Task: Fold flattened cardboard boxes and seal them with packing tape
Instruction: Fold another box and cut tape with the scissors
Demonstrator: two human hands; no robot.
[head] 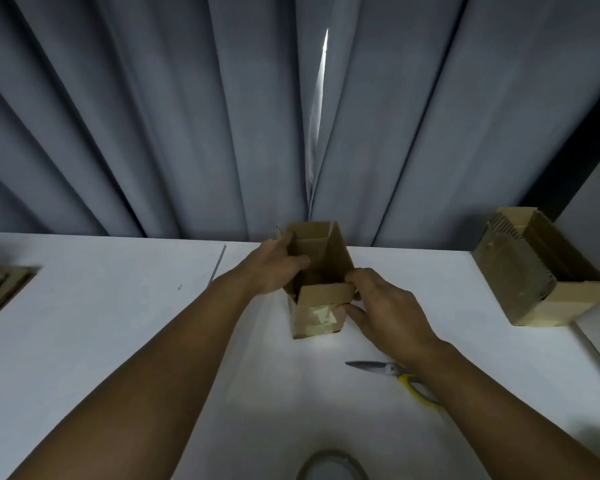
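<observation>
Left hand (pixel 274 268) grips the box (pixel 317 320) wall to steady it; right hand (pixel 385 306) pinches the near flap (pixel 326 294), ready to fold.

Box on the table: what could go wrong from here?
1. The box stands tall and narrow; the left hand and right hand, both gripping its top, might tip it.
2. The scissors lie by the right forearm; pulling back could catch the blades.
3. The tape on its near side looks wrinkled and may hold poorly.

White table (pixel 118 323) w/ box (pixel 317 320), scissors (pixel 395 370), tape (pixel 329 454)
</observation>
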